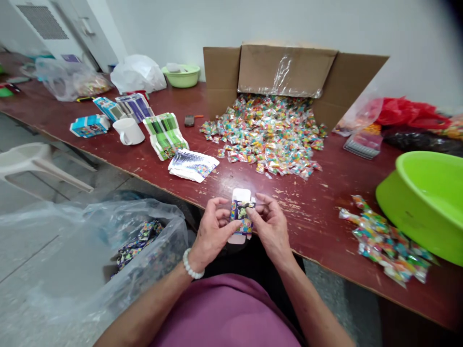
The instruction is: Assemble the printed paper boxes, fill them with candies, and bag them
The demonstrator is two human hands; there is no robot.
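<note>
Between my two hands, at the table's front edge, is a small printed candy box (243,217) with its white end flaps sticking out at top and bottom. My left hand (216,222) grips its left side, thumb across the front. On the right side my right hand (268,222) holds it, thumb pressed on the printed face. Beyond them lies a stack of flat white-and-purple cartons (193,165). Farther back, a big heap of wrapped candies (271,135) spills from a cardboard box (285,70) lying on its side.
A lime green basin (427,202) stands at the right beside a smaller candy pile (387,238). Left on the table are green flat cartons (166,135), a white mug (128,131) and blue boxes (89,126). A clear plastic bag (155,255) with small printed packs sits lower left.
</note>
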